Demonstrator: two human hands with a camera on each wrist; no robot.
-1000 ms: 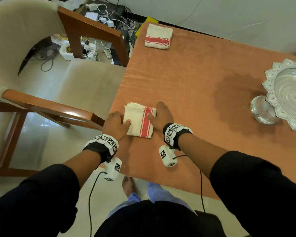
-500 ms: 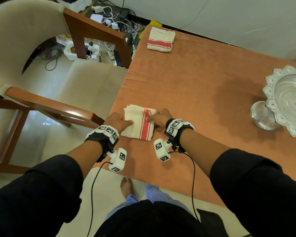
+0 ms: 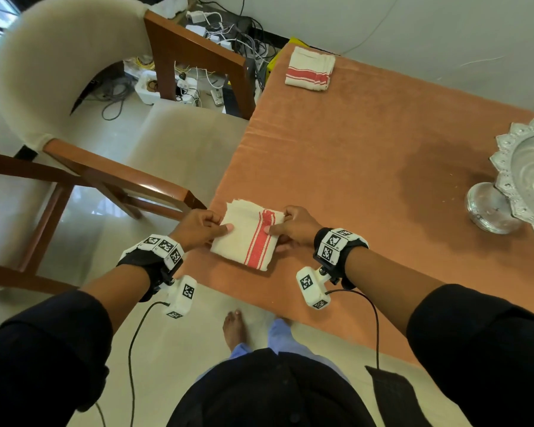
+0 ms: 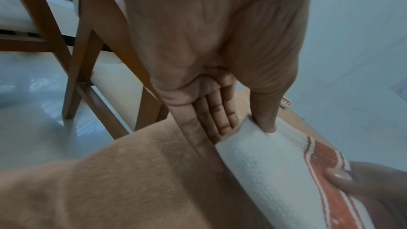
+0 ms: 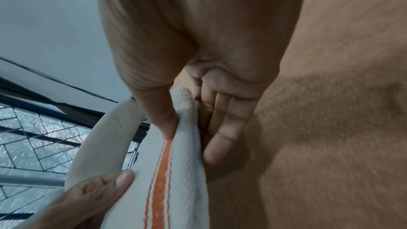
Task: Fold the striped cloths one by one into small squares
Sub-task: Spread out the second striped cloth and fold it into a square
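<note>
Head view looks steeply down over the table (image 3: 367, 167); both wrist views look close along the fingers, sharing the folded cloth (image 3: 247, 238).

Dark sleeves (image 3: 37, 362) pushed up over both forearms. Black wrist straps (image 3: 336, 251), each topped with white blocks bearing black-and-white square markers. White camera pods (image 3: 312, 286) with the same markers hung below each wrist, trailing thin black cables (image 3: 375, 328). Dark top, light blue trousers (image 3: 278, 334), bare foot (image 3: 233, 329) on the floor.

A home dining room: cloth-covered table (image 3: 367, 155), cushioned chair (image 3: 179, 140).
</note>
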